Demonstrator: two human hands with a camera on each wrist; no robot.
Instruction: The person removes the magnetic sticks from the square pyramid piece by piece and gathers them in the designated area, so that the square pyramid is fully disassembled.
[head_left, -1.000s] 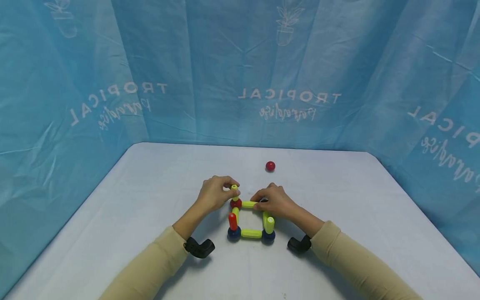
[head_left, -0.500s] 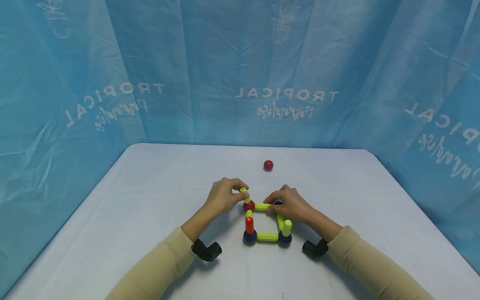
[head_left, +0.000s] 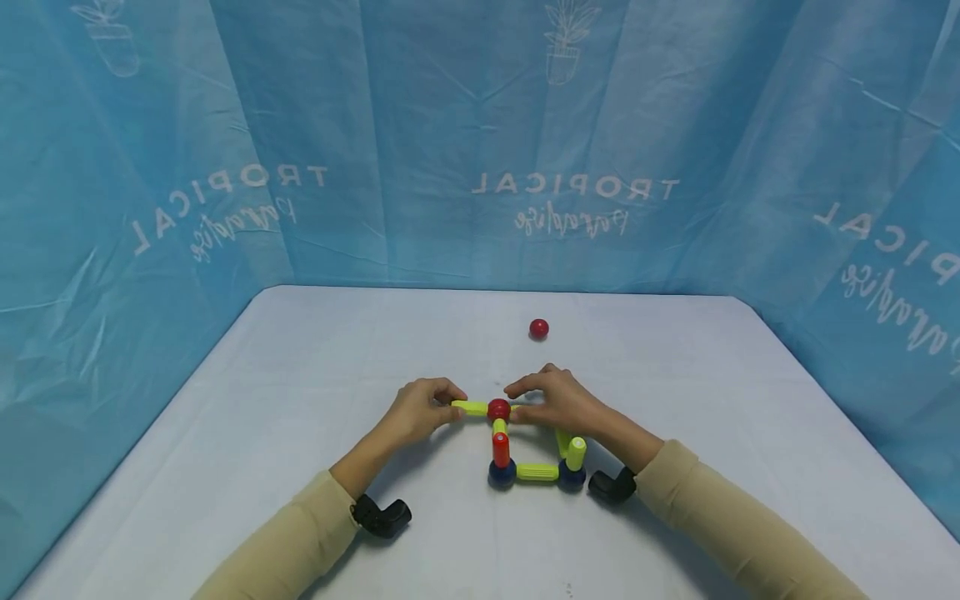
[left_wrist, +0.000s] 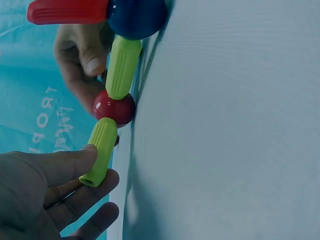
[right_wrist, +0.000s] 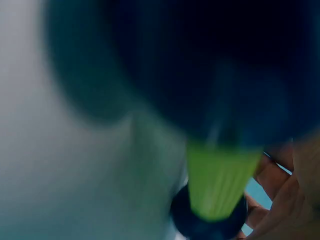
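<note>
close blurred blue ball [right_wrist: 210, 75], ribbed green rod [right_wrist: 220, 182], dark ball [right_wrist: 206, 230] beyond

Right wrist view blurs a blue ball [right_wrist: 200, 85]; top cropped.

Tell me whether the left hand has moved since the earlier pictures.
Yes, in the head view the left hand has shifted down the picture, farther from the far edge of the table.
</note>
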